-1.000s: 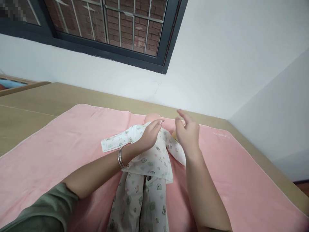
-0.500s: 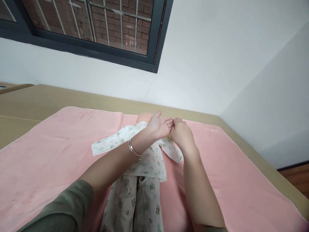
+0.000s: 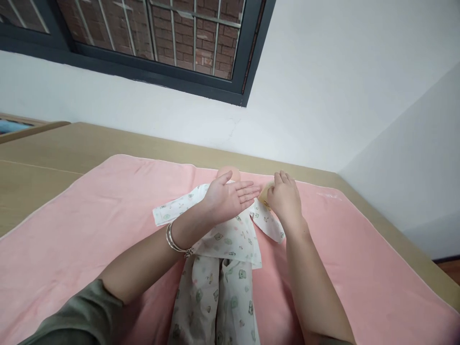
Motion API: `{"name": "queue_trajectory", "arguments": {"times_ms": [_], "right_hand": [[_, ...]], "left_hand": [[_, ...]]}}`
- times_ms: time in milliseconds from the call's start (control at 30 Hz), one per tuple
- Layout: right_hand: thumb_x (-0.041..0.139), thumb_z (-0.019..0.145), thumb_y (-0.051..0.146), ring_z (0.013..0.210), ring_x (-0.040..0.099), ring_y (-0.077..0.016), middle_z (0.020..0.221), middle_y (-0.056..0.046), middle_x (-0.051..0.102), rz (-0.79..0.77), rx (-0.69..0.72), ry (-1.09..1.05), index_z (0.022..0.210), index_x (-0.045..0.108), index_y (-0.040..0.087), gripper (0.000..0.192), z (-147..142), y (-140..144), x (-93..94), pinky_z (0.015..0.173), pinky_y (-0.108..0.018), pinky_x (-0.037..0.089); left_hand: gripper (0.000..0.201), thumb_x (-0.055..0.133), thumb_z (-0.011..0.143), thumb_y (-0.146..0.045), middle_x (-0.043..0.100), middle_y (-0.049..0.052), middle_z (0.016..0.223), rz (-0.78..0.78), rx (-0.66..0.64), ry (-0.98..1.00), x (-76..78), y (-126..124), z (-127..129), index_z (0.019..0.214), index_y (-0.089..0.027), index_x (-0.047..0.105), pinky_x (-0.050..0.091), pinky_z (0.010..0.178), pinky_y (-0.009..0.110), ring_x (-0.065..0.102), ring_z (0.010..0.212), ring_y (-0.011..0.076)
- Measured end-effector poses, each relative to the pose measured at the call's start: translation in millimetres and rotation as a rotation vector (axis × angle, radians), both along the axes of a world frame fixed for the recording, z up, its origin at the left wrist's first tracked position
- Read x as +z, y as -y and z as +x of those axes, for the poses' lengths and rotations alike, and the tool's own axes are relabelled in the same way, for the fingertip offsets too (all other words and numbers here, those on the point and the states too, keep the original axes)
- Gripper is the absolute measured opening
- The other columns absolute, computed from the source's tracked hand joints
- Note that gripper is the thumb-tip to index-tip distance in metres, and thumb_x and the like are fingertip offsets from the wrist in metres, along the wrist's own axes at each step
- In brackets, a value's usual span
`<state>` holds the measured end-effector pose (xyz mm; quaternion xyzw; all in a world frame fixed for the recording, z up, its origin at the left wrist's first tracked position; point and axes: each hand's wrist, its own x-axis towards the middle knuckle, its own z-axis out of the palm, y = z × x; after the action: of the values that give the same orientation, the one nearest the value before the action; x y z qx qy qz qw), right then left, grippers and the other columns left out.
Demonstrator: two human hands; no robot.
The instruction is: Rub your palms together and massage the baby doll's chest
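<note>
My left hand (image 3: 233, 197) is open, palm up and fingers stretched out, over the chest of a doll-like figure in a white printed shirt (image 3: 228, 239) and matching trousers (image 3: 235, 297). Beyond the collar shows a rounded peach-coloured head (image 3: 229, 172), partly hidden by that hand. Just right of the left fingertips, my right hand (image 3: 286, 199) is closed around a small pale yellow container (image 3: 265, 195) with dark print. Most of the container is hidden by my right hand, so its exact kind does not show. Both shirt sleeves lie spread outward.
A pink mat (image 3: 118, 215) lies under the figure on a wooden surface (image 3: 97, 143). White wall (image 3: 298, 96) rises behind it, with a dark-framed barred window (image 3: 158, 72) at upper left. Something blue (image 3: 14, 126) shows at the far left edge.
My hands have moved apart: the right went rightward, uncovering more of the yellow container, and the left turned flatter, palm more upward. The camera view shifted slightly left.
</note>
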<state>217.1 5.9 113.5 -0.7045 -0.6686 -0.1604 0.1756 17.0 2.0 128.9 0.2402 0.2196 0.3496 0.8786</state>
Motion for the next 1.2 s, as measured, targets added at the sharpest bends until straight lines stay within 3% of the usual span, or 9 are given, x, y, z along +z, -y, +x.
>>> {"name": "queue_trajectory", "arguments": {"times_ms": [267,467,633,733,800,900,1033,1100,1200], "right_hand": [[0.034,0.095,0.017,0.150,0.034,-0.0397,0.158,-0.028,0.039,-0.154,-0.007,0.052,0.147,0.046,0.000,0.056,-8.7,17.9,4.4,0.118,-0.064,0.029],[0.039,0.100,0.026,0.153,0.024,-0.0430,0.162,-0.024,0.034,-0.201,0.021,-0.055,0.142,0.055,0.008,0.049,-24.3,37.5,15.5,0.118,-0.071,0.024],[0.028,0.107,0.043,0.158,0.014,-0.0302,0.170,-0.010,0.021,-0.050,0.393,-0.446,0.163,0.021,0.021,0.060,-74.8,68.4,9.0,0.126,-0.059,0.022],[0.036,0.105,0.048,0.158,-0.005,-0.0325,0.172,-0.006,-0.003,-0.025,0.573,-0.501,0.164,-0.008,0.023,0.077,-105.4,96.4,-1.4,0.128,-0.063,0.013],[0.044,0.102,0.049,0.157,-0.010,-0.0336,0.172,-0.003,-0.007,-0.034,0.679,-0.519,0.161,-0.018,0.025,0.089,-118.5,116.6,-2.2,0.128,-0.065,0.012],[0.055,0.098,0.053,0.157,-0.001,-0.0343,0.172,-0.002,0.004,-0.106,0.828,-0.544,0.160,-0.020,0.028,0.100,-125.7,143.5,9.1,0.128,-0.063,0.017],[0.048,0.100,0.056,0.157,0.012,-0.0294,0.170,0.004,0.014,-0.170,0.925,-0.587,0.160,-0.017,0.034,0.091,-120.2,161.8,25.7,0.127,-0.055,0.027],[0.037,0.102,0.060,0.157,0.010,-0.0271,0.171,0.008,0.011,-0.189,0.918,-0.606,0.159,-0.018,0.036,0.083,-115.6,161.2,24.2,0.128,-0.054,0.027],[0.017,0.101,0.065,0.158,0.001,-0.0261,0.171,0.012,-0.002,-0.086,0.861,-0.684,0.158,-0.024,0.035,0.076,-110.6,153.1,10.5,0.129,-0.054,0.024]], "left_hand": [[0.075,0.033,0.099,-0.055,0.050,0.025,0.153,0.044,0.043,-0.012,7.0,12.1,-20.7,0.153,-0.004,0.038,0.039,0.119,0.040,0.048,0.144,0.0279],[0.070,0.031,0.099,-0.053,0.048,0.019,0.156,0.043,0.130,-0.114,16.4,25.1,-21.3,0.152,-0.008,0.042,0.034,0.122,0.040,0.046,0.146,0.0262],[0.067,0.025,0.100,-0.052,0.050,0.015,0.155,0.186,0.142,-0.104,25.8,48.0,-19.3,0.151,-0.013,0.044,0.035,0.123,0.045,0.043,0.148,0.0276],[0.068,0.017,0.100,-0.057,0.053,0.010,0.153,0.344,0.124,-0.101,32.1,65.8,-24.9,0.149,-0.020,0.047,0.039,0.122,0.050,0.044,0.147,0.0290],[0.070,0.014,0.100,-0.060,0.054,0.008,0.152,0.419,0.170,-0.177,33.8,75.2,-30.5,0.149,-0.023,0.047,0.039,0.121,0.052,0.041,0.149,0.0297],[0.068,0.012,0.101,-0.058,0.055,0.007,0.151,0.571,0.311,-0.336,27.4,86.3,-37.1,0.150,-0.024,0.045,0.036,0.122,0.055,0.032,0.153,0.0298],[0.064,0.013,0.103,-0.055,0.046,0.006,0.157,0.870,0.529,-0.539,1.7,106.9,-42.1,0.156,-0.027,0.034,0.027,0.127,0.056,0.013,0.159,0.0273],[0.064,0.021,0.102,-0.058,0.041,0.006,0.161,1.027,0.512,-0.580,-11.9,120.5,-44.8,0.158,-0.029,0.032,0.027,0.127,0.056,0.006,0.160,0.0274],[0.066,0.036,0.099,-0.059,0.038,0.004,0.163,1.143,0.325,-0.580,-20.1,139.3,-48.3,0.159,-0.033,0.030,0.034,0.123,0.056,0.012,0.159,0.0296]]}}
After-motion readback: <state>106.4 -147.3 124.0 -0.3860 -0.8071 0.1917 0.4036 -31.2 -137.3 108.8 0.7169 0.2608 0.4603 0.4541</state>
